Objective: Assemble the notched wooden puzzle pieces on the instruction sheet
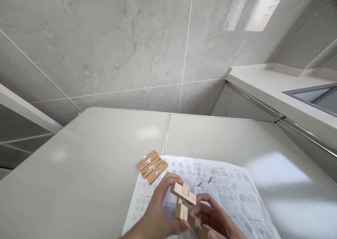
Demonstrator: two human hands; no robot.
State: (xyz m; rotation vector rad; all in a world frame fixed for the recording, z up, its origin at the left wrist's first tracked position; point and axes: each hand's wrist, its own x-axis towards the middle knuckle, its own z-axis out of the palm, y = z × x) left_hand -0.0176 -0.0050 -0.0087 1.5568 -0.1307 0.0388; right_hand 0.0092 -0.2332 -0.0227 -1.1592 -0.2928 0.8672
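Low in the view, both hands hold a partly joined wooden puzzle (183,199) made of notched light-wood bars. My left hand (158,211) grips it from the left with fingers curled over its top bar. From below and to the right, my right hand (214,219) supports it, touching a lower bar (204,229). Three more notched bars (152,166) lie side by side on the table, just beyond the left hand, one marked with a 2. Under the hands lies a printed instruction sheet (229,190).
The pale grey table (79,168) has a seam running down its middle and its far edge against a grey tiled wall (118,49). A white counter (276,88) with a sunken steel sink (316,95) stands at the right.
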